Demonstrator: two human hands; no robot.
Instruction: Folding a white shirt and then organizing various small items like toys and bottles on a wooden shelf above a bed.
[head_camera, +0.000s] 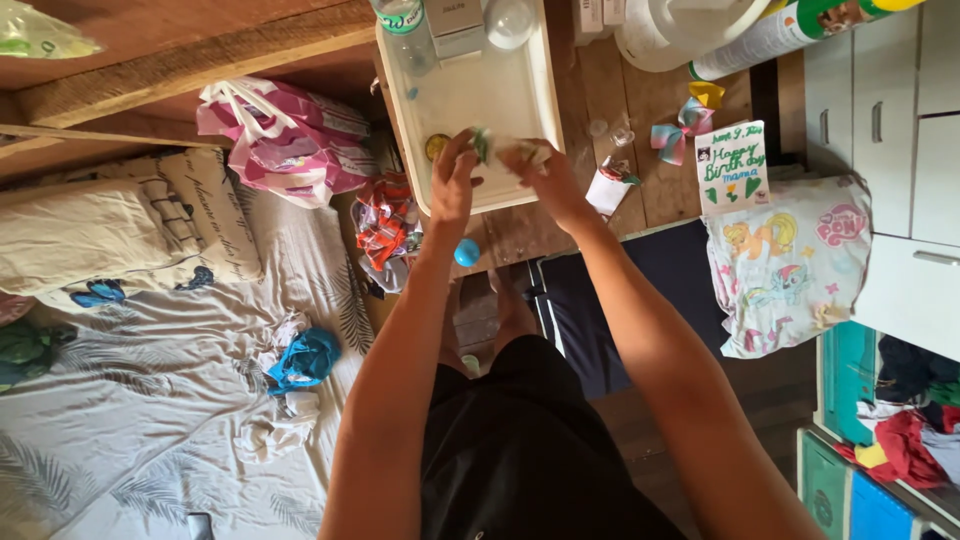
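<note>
Both hands are working over the near edge of the white tray (520, 110), left hand (455, 180) and right hand (550, 175) pinching a small crumpled green-and-white wrapper (505, 148) between them, keeping it above the tray.

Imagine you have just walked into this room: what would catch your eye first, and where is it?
First, the two hands, left hand and right hand, meeting over a white tray at top centre and gripping a small crumpled green-and-white thing between them. Next, the cartoon-pony cloth draped on the right, with a handwritten greeting card above it. On the left, a pink-and-white bag sits by the bed.
</note>
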